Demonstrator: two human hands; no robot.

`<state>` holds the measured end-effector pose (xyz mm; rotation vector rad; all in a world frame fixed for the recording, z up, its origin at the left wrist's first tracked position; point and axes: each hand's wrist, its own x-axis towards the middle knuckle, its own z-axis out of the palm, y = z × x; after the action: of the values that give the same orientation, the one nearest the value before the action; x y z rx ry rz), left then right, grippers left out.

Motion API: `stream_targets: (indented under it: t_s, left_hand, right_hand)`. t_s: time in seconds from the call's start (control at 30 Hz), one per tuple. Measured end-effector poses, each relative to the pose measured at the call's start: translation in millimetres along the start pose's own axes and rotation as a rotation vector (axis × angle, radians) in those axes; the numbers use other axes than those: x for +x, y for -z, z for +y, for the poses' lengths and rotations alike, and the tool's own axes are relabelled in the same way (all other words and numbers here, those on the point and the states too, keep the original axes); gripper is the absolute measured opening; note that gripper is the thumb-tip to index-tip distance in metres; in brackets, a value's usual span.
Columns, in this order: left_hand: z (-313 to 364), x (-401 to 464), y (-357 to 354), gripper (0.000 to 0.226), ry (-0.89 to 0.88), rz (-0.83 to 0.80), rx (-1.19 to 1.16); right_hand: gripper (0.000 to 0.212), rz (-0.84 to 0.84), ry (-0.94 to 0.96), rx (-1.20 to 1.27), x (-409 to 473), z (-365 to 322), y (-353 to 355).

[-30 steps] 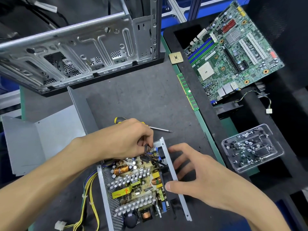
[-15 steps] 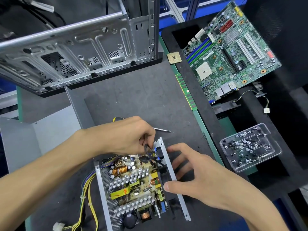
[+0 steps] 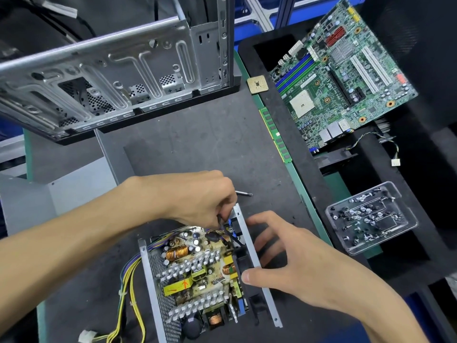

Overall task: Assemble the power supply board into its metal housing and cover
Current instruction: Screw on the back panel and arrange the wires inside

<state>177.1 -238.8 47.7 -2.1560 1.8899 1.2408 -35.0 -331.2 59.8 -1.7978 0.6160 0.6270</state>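
Observation:
The power supply board (image 3: 197,273), yellowish with copper coils and silver heatsinks, sits inside its open metal housing (image 3: 259,268) at the bottom centre. My left hand (image 3: 197,196) hovers over the board's far corner and pinches a black wire there between curled fingers. My right hand (image 3: 284,258) holds the housing's right wall, thumb on the inner side and fingers spread outside. The grey metal cover (image 3: 49,194) lies to the left. A yellow and black cable bundle (image 3: 128,293) trails from the housing's left side.
An open computer case (image 3: 111,78) stands at the back. A screwdriver tip (image 3: 244,193) pokes out behind my left hand. A motherboard (image 3: 346,75), a CPU (image 3: 257,84) and a RAM stick (image 3: 275,134) lie to the right. A clear tray of screws (image 3: 371,219) sits near right.
Both hands keep their places on the housing and the wire. The view has shifted slightly; nothing was let go or picked up.

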Motion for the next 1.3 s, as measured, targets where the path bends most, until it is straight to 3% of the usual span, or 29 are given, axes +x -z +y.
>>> stream_targets:
  t_s: [0.4,0.63,0.8,0.93,1.0,1.07,1.17,1.23,1.3]
  left_hand:
    - [-2.9,3.5,3.1,0.034,0.098,-0.116,-0.179]
    - [0.0,6.0,-6.1,0.016,0.314,-0.103,-0.265]
    - [3.5,2.0,-1.7,0.004,0.375,0.012,-0.102]
    - [4.1,-26.3,-14.1,0.009,0.343,0.191,-0.049]
    - [13.6,-49.9,-25.2,0.010,0.355,0.380,-0.137]
    - [34.9,-74.5,-44.2,0.011,0.393,0.553,-0.410]
    - [86.7,-93.2,-78.0,0.025,0.435,0.424,-0.955]
    - [111.4,-88.8,-96.6,0.029,0.441,0.344,-1.019]
    - [123.5,-81.5,-105.7,0.031,0.471,0.382,-0.945]
  right_hand:
    - [0.066,0.007,0.004,-0.013,0.8,1.6,-0.6]
    - [0.068,0.011,-0.003,-0.053,2.3,0.4,-0.4]
    - [0.067,0.027,-0.010,-0.028,4.5,-2.8,-0.8]
    - [0.068,0.038,-0.010,0.020,3.1,-1.0,-2.5]
    - [0.062,0.053,0.004,0.041,1.5,0.6,-5.0]
    - [0.052,0.092,0.023,0.053,-0.8,2.5,-9.3]
    - [0.044,0.193,0.045,0.047,-6.0,4.8,-17.0]
    - [0.043,0.228,0.051,0.054,-9.0,6.2,-19.9]
    - [0.037,0.212,0.056,0.064,-11.4,9.1,-20.1]
